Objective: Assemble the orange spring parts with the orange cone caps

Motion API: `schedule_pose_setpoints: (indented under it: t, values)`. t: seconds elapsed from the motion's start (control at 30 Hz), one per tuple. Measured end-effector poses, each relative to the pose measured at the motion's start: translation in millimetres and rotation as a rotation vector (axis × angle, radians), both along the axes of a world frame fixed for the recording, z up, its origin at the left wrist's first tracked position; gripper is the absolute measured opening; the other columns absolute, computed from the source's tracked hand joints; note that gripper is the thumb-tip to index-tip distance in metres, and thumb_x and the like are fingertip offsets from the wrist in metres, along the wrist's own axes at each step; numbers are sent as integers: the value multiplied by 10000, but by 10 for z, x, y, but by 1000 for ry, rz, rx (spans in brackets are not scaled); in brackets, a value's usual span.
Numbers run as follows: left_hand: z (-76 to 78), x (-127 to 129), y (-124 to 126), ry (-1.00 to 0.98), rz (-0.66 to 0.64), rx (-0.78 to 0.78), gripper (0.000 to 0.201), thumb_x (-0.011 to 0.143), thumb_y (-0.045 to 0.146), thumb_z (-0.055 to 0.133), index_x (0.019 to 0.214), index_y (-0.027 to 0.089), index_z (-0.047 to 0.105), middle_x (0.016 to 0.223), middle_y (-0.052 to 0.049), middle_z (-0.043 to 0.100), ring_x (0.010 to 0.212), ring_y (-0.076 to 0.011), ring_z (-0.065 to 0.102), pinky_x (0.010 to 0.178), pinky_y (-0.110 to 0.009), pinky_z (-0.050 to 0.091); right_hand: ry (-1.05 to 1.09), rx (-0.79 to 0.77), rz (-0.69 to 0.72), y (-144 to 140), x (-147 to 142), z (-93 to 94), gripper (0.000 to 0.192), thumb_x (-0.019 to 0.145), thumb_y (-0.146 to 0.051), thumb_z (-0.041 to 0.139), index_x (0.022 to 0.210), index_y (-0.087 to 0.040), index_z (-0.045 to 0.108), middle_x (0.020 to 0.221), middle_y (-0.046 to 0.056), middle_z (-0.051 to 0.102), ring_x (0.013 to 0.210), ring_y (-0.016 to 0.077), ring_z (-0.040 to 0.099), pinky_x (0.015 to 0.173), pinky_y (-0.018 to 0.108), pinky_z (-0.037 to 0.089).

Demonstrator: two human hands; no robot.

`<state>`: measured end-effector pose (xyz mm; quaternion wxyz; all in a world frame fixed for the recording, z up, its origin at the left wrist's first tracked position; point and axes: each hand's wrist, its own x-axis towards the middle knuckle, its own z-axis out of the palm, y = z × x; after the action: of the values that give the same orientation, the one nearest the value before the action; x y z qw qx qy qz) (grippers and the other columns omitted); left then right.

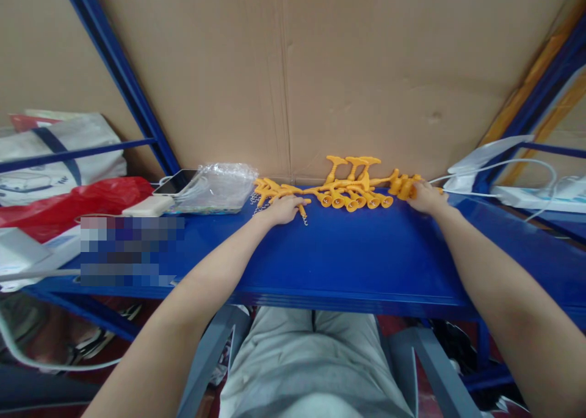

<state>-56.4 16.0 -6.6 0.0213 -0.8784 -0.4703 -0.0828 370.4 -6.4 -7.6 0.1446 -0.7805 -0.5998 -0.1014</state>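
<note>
My left hand (287, 210) is closed on an orange-handled corkscrew (303, 210), whose metal spiral points down toward the blue shelf. Just behind that hand lies a pile of similar corkscrews (270, 189), their spirals toward the left. In the middle, several orange bell-shaped pieces (350, 204) face me with their round openings. Several T-shaped orange handles (352, 165) stand up behind them, near the cardboard. At the right end of the row, my right hand (426, 198) has its fingers round an orange plastic piece (414, 188), beside others standing close together; its fingertips are partly hidden.
A blue metal shelf (348, 253) carries everything, with a cardboard wall (357, 82) behind. To the left are a clear plastic bag (222, 186), a phone (177, 182), a white box-like device (149, 206) and a red bag (110, 193). White cables (552, 172) loop at the right.
</note>
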Motion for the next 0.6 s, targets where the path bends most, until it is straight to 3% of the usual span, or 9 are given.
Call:
schedule_pose_setpoints:
  t: [0.13, 0.27, 0.43, 0.6]
  values:
    - [21, -1, -30, -39, 42, -2, 361, 981, 209, 515, 1271, 251, 726, 1345, -113, 688, 1298, -295, 600, 1102, -442, 465, -1, -28, -69, -61, -107, 65, 627, 919, -320, 542, 1539, -234, 510, 1607, 220, 459, 1458, 442, 444, 1141, 702, 352]
    - [75, 5, -76, -3, 71, 14, 306, 974, 275, 552, 1210, 280, 746, 1285, -94, 708, 1268, -311, 612, 1059, -454, 472, -12, 20, -64, -96, -176, 123, 510, 924, -268, 563, 1423, -188, 630, 1539, 270, 520, 1425, 458, 465, 1143, 703, 325]
    - [136, 20, -109, 25, 90, -22, 311, 944, 279, 558, 1175, 232, 760, 1163, -87, 762, 1125, -285, 687, 976, -372, 513, -27, 23, -67, -74, -222, 173, 396, 951, -271, 560, 1309, -162, 690, 1465, 283, 577, 1418, 425, 469, 1183, 670, 265]
    - [173, 28, -149, -19, 74, -67, 293, 899, 235, 574, 1117, 186, 764, 1080, -80, 780, 1005, -253, 726, 889, -307, 533, 17, -17, -109, -78, -271, 213, 297, 948, -352, 591, 1154, -191, 732, 1395, 241, 620, 1357, 409, 518, 1147, 640, 357]
